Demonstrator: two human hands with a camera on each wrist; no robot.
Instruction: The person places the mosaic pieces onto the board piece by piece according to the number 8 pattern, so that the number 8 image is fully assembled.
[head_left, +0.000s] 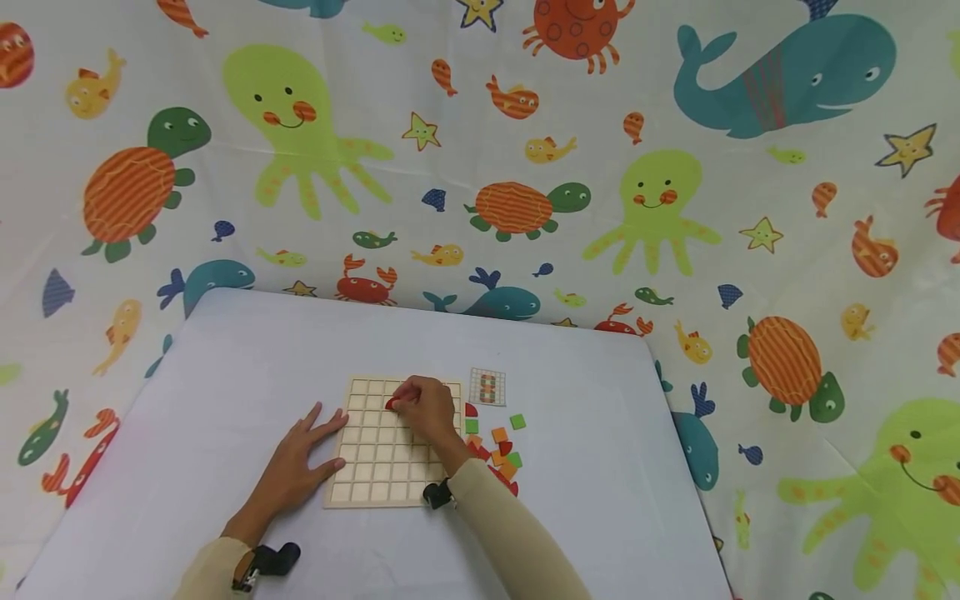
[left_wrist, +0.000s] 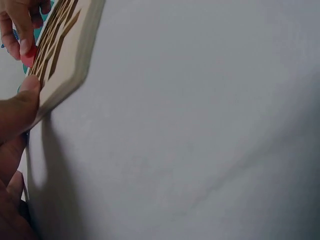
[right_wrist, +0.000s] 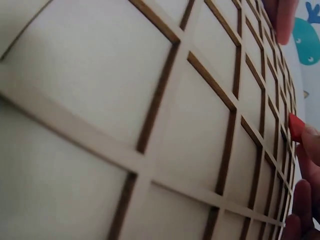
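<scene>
A square wooden grid board (head_left: 371, 493) lies on the white table, its many shallow cells divided by raised strips. My right hand (head_left: 431, 410) pinches a small red piece (head_left: 391, 404) over a cell in the upper part of the board; the right wrist view also shows this red piece (right_wrist: 296, 127) between the fingertips. My left hand (head_left: 296, 467) lies at the board's left edge with fingers spread, and its thumb (left_wrist: 30, 85) touches the rim. Part of the board is hidden under the right hand and wrist.
Right of the board lie several loose pieces: red rounded ones, green squares (head_left: 517, 422) and orange squares (head_left: 499, 435). A small pattern card (head_left: 487, 387) with a printed grid lies behind them. A sea-animal curtain (head_left: 480, 208) hangs behind the table (head_left: 600, 467).
</scene>
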